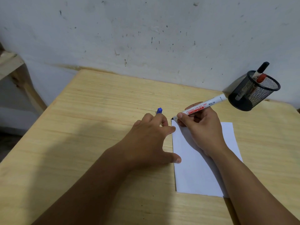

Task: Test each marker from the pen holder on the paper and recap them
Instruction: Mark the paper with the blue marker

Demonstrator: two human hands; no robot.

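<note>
My right hand (pixel 198 125) grips a white uncapped marker (pixel 204 106) with red lettering, its dark tip at the top left corner of the white paper (pixel 201 172). My left hand (pixel 149 137) rests at the paper's left edge, thumb touching it, and holds a blue cap (pixel 159 110) between its fingers. A black mesh pen holder (pixel 254 92) stands at the back right. In it lean a black-capped marker (pixel 261 69) and a red-capped marker (pixel 261 78).
The wooden table (pixel 97 120) stands against a stained white wall (pixel 146 33). A wooden frame (pixel 14 69) is off the table's left side. The pen holder sits close to the table's far right corner.
</note>
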